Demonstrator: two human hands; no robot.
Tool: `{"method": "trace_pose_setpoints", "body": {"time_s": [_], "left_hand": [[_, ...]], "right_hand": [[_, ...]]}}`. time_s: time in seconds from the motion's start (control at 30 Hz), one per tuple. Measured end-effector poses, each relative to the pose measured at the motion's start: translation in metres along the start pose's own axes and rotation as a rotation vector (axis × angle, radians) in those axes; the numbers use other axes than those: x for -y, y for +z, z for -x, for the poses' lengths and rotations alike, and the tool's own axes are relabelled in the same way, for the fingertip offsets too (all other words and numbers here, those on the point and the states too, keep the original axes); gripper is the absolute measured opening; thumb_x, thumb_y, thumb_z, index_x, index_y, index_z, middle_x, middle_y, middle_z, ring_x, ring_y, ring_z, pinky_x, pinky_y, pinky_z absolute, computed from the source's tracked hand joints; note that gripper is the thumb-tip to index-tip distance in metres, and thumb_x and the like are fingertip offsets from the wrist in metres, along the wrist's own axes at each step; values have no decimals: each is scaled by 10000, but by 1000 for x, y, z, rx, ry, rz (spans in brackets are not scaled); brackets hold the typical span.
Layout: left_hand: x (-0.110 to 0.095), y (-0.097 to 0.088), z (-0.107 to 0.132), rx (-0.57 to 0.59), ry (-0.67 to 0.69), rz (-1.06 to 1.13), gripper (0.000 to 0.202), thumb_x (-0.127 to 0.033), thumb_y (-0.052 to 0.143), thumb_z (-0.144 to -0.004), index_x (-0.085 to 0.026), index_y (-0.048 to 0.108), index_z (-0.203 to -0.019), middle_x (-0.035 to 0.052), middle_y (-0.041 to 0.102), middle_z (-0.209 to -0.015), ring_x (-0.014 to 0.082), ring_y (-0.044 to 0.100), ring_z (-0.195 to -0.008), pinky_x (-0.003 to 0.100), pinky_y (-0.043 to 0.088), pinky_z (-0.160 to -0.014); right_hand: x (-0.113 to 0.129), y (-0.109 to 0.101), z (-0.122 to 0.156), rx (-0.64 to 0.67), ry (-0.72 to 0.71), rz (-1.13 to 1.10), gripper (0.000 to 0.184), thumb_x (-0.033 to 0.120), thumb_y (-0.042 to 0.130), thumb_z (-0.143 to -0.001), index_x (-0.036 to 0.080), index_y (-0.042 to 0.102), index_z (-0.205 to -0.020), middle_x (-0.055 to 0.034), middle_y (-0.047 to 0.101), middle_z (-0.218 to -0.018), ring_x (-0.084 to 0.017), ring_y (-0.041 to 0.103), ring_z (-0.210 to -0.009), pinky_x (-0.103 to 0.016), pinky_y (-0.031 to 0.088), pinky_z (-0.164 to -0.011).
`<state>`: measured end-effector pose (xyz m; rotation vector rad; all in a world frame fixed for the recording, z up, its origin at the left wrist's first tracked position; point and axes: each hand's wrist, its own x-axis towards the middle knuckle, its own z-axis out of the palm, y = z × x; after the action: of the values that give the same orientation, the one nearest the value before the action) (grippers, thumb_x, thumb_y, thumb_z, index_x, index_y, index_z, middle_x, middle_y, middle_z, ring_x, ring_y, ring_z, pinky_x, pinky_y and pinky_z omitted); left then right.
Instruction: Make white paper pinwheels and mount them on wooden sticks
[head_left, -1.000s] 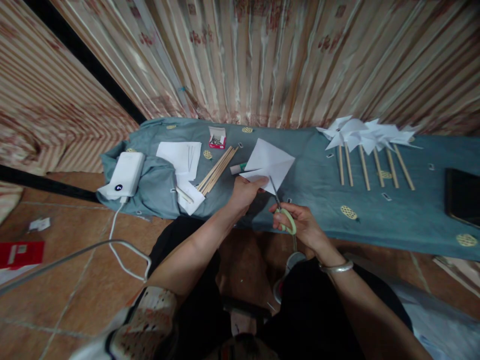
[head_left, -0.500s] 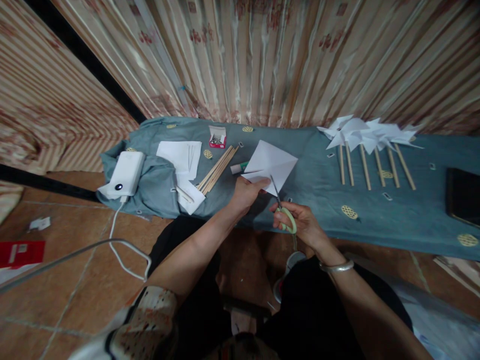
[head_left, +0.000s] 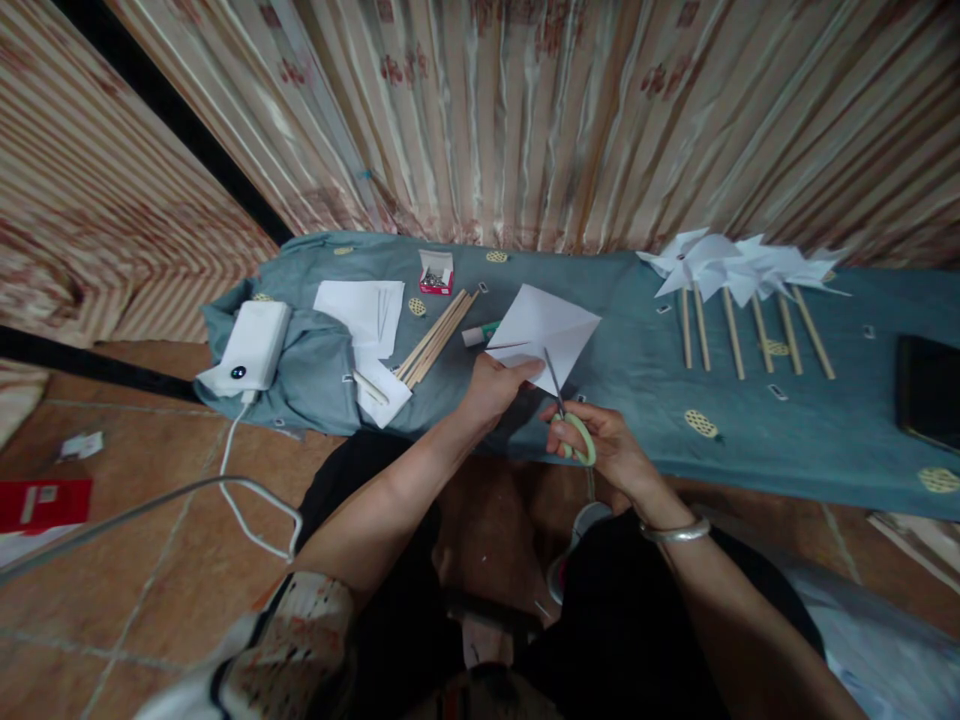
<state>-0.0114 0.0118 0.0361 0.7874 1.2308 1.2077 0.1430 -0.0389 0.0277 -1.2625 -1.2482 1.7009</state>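
A square white sheet of paper [head_left: 551,320], creased and slit from its left corner, is pinched at its near left edge by my left hand [head_left: 495,388]. My right hand [head_left: 600,440] grips scissors [head_left: 576,440] with light green handles. Their blades lie over the near right part of the sheet and point toward its middle. Beside the sheet's left edge lies a glue stick [head_left: 480,334], partly covered by the paper. A bundle of wooden sticks [head_left: 436,340] rests left of my left hand.
White paper pinwheels [head_left: 720,265] on sticks lie at the right. A small red box [head_left: 436,280] of metal pins stands at the back. Paper sheets [head_left: 360,310], a white power bank [head_left: 255,345] with a cable, and a dark tablet-like object [head_left: 928,390] are also on the cloth [head_left: 637,385].
Hands, paper and scissors hold nearly the same pose. The view has shifted very slightly, and the blades still lie across the sheet.
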Motion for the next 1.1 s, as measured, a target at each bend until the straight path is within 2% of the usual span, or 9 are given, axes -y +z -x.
{"method": "trace_pose_setpoints", "body": {"time_s": [0.47, 0.73, 1.1], "left_hand": [[3, -2, -2, 13, -4, 0, 118, -208, 746, -594, -166, 645, -637, 2, 649, -636, 140, 563, -585, 254, 437, -546], [4, -2, -1, -3, -7, -24, 92, -178, 736, -618, -178, 646, -634, -8, 637, -633, 140, 566, -595, 254, 422, -568], [6, -2, -3, 16, -2, -5, 109, -215, 742, -597, -174, 647, -630, 12, 656, -636, 146, 565, -595, 254, 432, -551]], "right_hand": [[1, 2, -1, -25, 18, -30, 497, 624, 826, -565, 198, 681, -776, 23, 603, -550, -95, 525, -472, -233, 423, -456], [2, 2, 0, -29, -2, -1, 500, 638, 816, -570, 201, 685, -775, 20, 619, -546, -99, 537, -478, -238, 435, -470], [-3, 0, -2, -25, -7, -14, 460, 593, 826, -599, 194, 698, -789, 14, 600, -544, -104, 524, -479, -241, 415, -463]]}}
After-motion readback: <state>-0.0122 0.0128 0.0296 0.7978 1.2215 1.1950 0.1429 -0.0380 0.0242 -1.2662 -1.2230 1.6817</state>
